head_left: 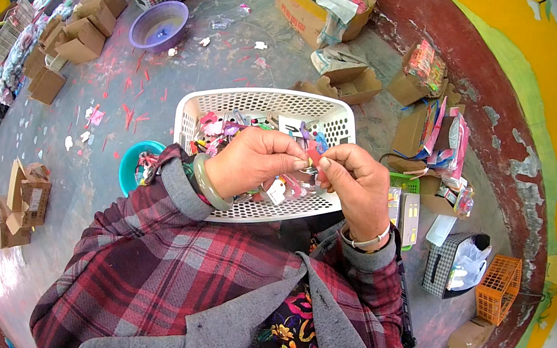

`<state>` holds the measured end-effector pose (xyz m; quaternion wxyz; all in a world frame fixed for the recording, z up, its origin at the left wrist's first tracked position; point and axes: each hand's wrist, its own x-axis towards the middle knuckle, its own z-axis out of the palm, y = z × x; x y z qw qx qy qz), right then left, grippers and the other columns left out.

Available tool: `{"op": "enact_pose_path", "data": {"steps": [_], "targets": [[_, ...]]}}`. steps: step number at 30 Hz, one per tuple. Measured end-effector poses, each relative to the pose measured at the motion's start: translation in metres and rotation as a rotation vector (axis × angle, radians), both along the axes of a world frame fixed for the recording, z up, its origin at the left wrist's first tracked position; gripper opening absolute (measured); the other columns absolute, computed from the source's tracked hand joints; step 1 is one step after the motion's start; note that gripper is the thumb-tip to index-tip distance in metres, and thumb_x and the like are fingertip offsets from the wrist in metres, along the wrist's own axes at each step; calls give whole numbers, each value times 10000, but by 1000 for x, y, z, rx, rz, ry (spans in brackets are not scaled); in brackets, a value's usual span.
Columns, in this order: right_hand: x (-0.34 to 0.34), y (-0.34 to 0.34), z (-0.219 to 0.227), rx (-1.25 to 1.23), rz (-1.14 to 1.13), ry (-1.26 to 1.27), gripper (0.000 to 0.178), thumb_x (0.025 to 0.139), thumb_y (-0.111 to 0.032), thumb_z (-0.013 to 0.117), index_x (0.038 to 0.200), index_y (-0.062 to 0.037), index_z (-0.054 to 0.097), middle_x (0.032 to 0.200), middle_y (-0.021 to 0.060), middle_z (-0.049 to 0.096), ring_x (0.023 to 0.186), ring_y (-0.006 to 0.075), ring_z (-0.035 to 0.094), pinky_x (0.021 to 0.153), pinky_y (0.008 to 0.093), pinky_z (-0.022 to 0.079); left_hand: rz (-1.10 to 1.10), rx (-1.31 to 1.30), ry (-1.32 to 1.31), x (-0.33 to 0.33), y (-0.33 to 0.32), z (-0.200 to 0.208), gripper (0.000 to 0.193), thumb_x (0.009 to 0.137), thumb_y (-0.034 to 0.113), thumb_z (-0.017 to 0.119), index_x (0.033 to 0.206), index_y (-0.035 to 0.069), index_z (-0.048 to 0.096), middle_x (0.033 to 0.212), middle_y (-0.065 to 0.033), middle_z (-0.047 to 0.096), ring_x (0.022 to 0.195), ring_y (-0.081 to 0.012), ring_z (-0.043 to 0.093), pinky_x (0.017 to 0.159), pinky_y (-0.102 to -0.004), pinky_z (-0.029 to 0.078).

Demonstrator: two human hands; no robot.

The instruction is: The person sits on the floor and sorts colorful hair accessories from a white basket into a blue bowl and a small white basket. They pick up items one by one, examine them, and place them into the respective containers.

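Over the white perforated plastic basket point(192, 100), both of my hands are raised close together. Thumb and fingertips of my left hand point(251, 163) are pinched at a small flat red piece point(314, 156), whose exact kind I cannot make out. My right hand point(364, 194) pinches the same piece from the other side. Inside the basket lie many small colourful items, among them a pink flower-shaped piece point(210, 123) and a white tag point(276, 191). My hands and wrists hide part of the contents.
A teal bowl point(129, 168) of small pieces stands left of the basket, and a green tray point(406, 186) stands right. Farther off are a purple basin point(159, 25), a large carton point(303, 12) and an orange crate point(498, 287). Red scraps point(130, 116) litter the floor.
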<state>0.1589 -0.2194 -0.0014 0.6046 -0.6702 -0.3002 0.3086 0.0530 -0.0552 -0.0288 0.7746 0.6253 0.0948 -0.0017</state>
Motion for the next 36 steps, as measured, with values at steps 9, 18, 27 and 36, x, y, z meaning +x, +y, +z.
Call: {"op": "enact_pose_path", "data": {"steps": [9,18,27,36], "targets": [[1,2,-5,7,112,122,72,825,-31,591,866,27,601,757,0,601,678,30,521,573,185,424,38,-10,10,0,0,6,134,852,100,584,943,21,642,809,-18,640,531,-23,495,433,-160,396],[6,1,-13,-98,132,-3,103,778,-73,657,822,0,600,687,-20,569,636,28,496,540,196,410,-67,46,83,-1,-3,3,168,889,78,525,1001,6,627,858,-37,631,576,-44,549,476,-172,457],[4,1,-21,-207,80,-303,144,722,-125,668,767,-16,585,615,87,546,552,133,524,511,273,417,-140,253,-90,-2,-8,5,225,915,56,477,1100,41,604,919,-15,627,623,-41,562,543,-184,477],[2,8,-29,-106,0,-488,139,710,-102,692,791,-23,611,685,65,552,580,131,534,522,260,425,-92,211,-127,0,-10,7,273,886,51,520,1158,62,517,933,-36,638,591,-37,532,479,-163,438]]}}
